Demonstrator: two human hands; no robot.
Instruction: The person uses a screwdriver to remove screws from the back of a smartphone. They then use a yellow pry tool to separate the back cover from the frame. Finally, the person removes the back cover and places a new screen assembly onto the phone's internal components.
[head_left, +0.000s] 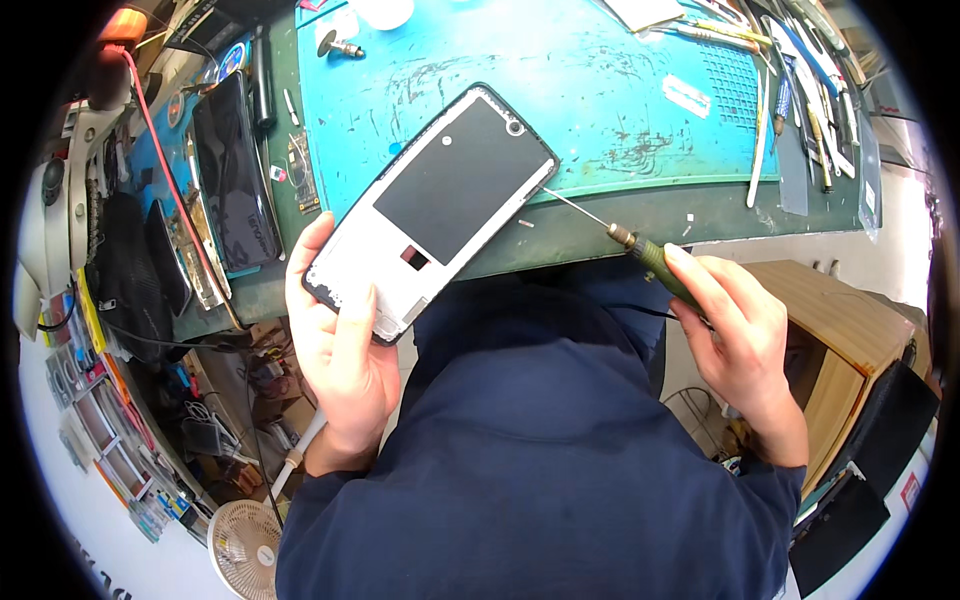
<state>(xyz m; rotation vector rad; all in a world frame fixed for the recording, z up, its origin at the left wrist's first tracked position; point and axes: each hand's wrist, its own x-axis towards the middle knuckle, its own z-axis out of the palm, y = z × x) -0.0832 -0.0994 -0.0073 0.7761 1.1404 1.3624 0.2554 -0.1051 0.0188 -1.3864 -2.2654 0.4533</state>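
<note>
My left hand (345,345) grips the lower end of a phone frame (350,235), thumb across its face and fingers at its edge. The frame is silvery with a large black panel, a round camera hole at the far corner and ragged residue along its rim. It is tilted, its far end over the blue mat (610,130). In my right hand (735,325), between thumb and fingers, is a green rotary tool (655,262) with a brass-coloured collar and a long thin bit. The bit's tip is at the frame's right edge, near the far corner; whether it touches, I cannot tell.
Left on the bench lie a dark phone (235,170) and a small circuit board (301,172). Tweezers and other hand tools (815,90) crowd the far right. A wooden cabinet (835,310) stands to my right, a white fan (245,550) at lower left.
</note>
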